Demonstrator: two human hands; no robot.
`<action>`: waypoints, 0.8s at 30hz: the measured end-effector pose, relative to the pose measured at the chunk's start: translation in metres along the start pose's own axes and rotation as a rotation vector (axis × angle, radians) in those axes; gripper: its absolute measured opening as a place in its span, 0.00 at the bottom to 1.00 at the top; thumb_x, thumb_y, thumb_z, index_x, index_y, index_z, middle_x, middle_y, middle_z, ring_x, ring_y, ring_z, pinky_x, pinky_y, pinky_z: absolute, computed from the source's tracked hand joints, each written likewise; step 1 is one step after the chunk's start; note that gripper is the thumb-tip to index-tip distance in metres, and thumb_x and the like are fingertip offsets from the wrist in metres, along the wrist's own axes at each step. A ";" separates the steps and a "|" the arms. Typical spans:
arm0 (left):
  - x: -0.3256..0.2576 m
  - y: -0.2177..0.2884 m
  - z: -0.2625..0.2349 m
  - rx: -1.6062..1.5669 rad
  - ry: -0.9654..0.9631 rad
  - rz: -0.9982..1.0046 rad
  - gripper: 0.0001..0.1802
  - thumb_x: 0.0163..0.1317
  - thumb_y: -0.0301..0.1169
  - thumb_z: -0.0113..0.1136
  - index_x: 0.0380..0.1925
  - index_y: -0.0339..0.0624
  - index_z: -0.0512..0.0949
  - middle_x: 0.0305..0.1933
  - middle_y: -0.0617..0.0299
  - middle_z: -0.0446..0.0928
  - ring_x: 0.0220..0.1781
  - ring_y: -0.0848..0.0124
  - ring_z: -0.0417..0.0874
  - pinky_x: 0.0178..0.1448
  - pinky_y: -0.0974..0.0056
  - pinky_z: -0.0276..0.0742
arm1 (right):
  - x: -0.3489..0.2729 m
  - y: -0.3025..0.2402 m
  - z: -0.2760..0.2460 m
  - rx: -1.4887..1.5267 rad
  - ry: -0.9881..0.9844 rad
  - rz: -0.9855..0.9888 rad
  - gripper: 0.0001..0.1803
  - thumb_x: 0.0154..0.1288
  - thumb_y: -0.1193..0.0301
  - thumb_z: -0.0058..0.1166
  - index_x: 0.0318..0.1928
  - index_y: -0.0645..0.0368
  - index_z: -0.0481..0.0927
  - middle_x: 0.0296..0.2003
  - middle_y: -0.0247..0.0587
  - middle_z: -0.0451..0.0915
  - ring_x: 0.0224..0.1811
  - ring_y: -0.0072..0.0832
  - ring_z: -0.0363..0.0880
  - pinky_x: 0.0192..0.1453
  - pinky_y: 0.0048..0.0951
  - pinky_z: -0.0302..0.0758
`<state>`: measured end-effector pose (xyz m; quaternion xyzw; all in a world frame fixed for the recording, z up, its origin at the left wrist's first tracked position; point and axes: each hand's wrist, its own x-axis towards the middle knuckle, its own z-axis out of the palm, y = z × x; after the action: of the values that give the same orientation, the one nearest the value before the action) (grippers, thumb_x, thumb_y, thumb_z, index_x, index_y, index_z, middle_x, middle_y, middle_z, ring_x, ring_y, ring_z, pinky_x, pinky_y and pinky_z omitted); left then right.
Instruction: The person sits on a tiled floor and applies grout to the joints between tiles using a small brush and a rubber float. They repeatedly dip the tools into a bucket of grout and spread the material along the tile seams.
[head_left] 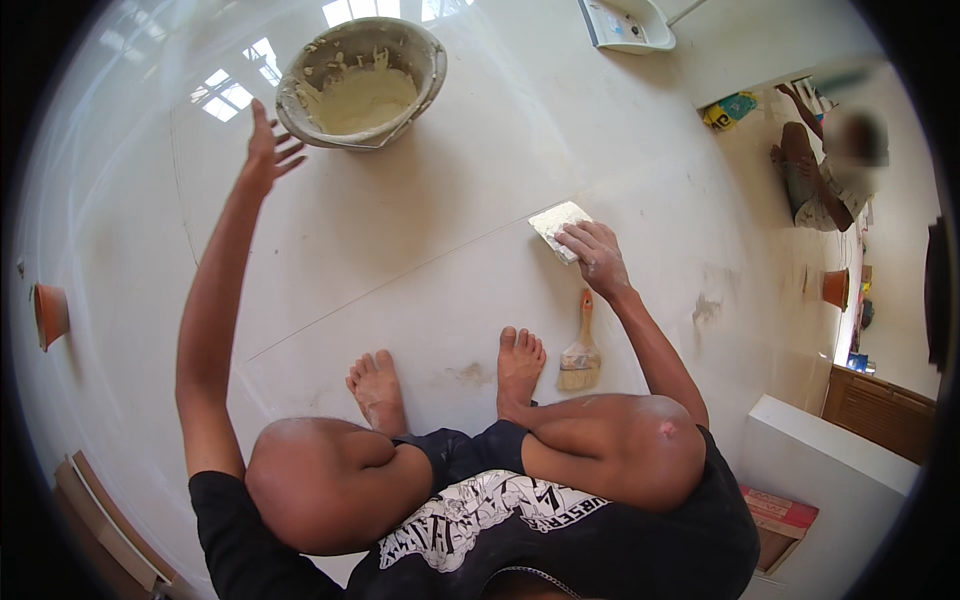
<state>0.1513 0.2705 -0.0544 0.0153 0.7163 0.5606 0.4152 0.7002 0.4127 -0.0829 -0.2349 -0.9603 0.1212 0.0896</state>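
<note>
Putty spreader: flat, pale, paste-smeared, out ahead of our right foot, with our right hand clamped on its near edge. Left hand has its fingers apart, nothing held, just beside the bucket; we can't tell whether it touches the rim. Pale paste sits inside, with more crusted on the bucket wall.

Risks, our judgement: a loose pinch on the smeared edge could let the spreader slip or drop a blob. The brush lies flat with its handle just below the right hand, so a low sweep back could knock it. If the left hand catches the rim or bucket handle, the bucket could slide or tip. Bare feet near paste could skid, and we're squatting with both arms out, so balance could go.

Surface: pale glossy floor, thin seam lines, some smudges, window reflections near the bucket. Room: white dustpan at top, one orange pot far left, another orange pot at right. Another person sits upper right by a yellow-green bag. Low white wall and red box lower right.
</note>
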 end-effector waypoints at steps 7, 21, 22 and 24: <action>0.075 0.050 -0.108 1.215 0.085 0.566 0.56 0.55 0.77 0.40 0.70 0.42 0.57 0.69 0.40 0.63 0.63 0.48 0.74 0.62 0.43 0.70 | -0.004 0.011 0.033 -0.104 0.053 0.023 0.24 0.60 0.78 0.50 0.57 0.43 0.79 0.57 0.34 0.77 0.61 0.35 0.71 0.68 0.44 0.61; 0.008 0.015 -0.144 1.237 0.034 -0.197 0.53 0.55 0.77 0.38 0.72 0.52 0.57 0.73 0.48 0.59 0.64 0.45 0.72 0.61 0.36 0.70 | -0.014 0.002 0.048 -0.104 0.102 0.062 0.25 0.61 0.78 0.48 0.58 0.44 0.78 0.58 0.33 0.77 0.62 0.34 0.70 0.69 0.44 0.58; 0.004 0.015 -0.147 1.229 0.047 -0.195 0.53 0.55 0.78 0.37 0.71 0.52 0.58 0.71 0.49 0.61 0.63 0.48 0.73 0.61 0.38 0.71 | -0.014 0.000 0.051 -0.103 0.100 0.058 0.25 0.61 0.78 0.48 0.58 0.44 0.78 0.58 0.33 0.77 0.63 0.34 0.70 0.69 0.44 0.58; -0.003 0.021 -0.154 1.212 0.080 -0.191 0.53 0.55 0.78 0.36 0.70 0.51 0.59 0.68 0.51 0.66 0.62 0.53 0.75 0.61 0.43 0.72 | -0.022 -0.005 0.055 -0.112 0.082 0.069 0.25 0.61 0.78 0.48 0.58 0.43 0.78 0.58 0.33 0.77 0.63 0.34 0.70 0.69 0.44 0.58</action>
<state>0.0498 0.1552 -0.0309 0.1633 0.9208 0.0142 0.3539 0.7046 0.3869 -0.1369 -0.2772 -0.9524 0.0607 0.1113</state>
